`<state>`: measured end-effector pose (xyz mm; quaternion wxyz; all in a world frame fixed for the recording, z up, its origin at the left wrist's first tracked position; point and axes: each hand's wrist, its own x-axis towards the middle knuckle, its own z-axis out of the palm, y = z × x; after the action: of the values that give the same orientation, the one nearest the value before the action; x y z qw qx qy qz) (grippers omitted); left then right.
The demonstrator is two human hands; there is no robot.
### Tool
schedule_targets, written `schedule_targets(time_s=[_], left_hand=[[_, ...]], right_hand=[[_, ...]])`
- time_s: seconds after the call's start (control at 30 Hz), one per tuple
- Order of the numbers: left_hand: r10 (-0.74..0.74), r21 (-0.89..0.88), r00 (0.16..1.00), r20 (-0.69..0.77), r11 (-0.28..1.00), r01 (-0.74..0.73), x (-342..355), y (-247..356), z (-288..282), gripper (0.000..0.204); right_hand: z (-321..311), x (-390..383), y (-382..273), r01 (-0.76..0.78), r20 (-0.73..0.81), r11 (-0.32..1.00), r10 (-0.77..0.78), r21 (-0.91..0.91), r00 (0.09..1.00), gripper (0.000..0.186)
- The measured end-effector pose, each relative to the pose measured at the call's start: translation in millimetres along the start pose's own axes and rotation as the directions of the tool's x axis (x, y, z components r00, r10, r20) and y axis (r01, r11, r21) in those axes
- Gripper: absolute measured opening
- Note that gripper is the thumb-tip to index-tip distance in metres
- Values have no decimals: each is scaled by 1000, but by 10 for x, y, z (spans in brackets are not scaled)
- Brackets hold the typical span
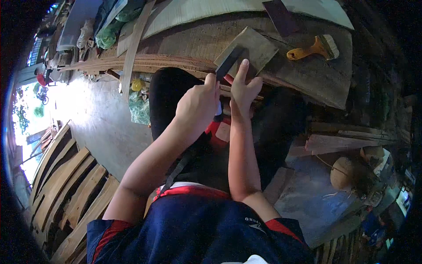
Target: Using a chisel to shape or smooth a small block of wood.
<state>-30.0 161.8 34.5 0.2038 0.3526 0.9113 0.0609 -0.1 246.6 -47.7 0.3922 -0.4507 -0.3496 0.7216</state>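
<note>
One dark bar [229, 63] in left hand [197, 103], fingers closed; right hand [243, 91] fingers half-spread, hold unclear. Slack grip could skid bar across square board [258, 46], one o'clock.

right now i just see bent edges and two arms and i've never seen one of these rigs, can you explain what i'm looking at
There is no machine here, just a person's two bare hands. This one picture comes from a wide camera worn on the head, looking down; its lens bends straight edges near the rim.

The left hand is closed at the near end of a dark strip and seems to hold it. The right hand is close beside it, but whether its fingers grip anything is hidden.

Ahead is a brown wooden surface. On it lie a squarish board, partly behind the strip, a paintbrush to the right, and a dark red piece farther back.
</note>
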Motion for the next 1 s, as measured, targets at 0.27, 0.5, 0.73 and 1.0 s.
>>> schedule_targets(time_s=[0.27,0.5,0.73,1.0], left_hand=[[101,91,994,-40,991,-97,60,6,-27,20],[95,90,995,25,991,-96,8,-1,-84,22],[219,192,976,16,957,-218,268,-51,83,18],[130,100,992,6,987,-129,-71,-123,-106,17]], right_hand=[[-23,2,26,63,-46,990,-69,-124,997,37],[-104,77,133,39,41,987,-33,-155,999,44],[-155,67,137,-6,91,998,1,55,996,51],[-144,36,181,91,164,995,-86,-28,983,51]])
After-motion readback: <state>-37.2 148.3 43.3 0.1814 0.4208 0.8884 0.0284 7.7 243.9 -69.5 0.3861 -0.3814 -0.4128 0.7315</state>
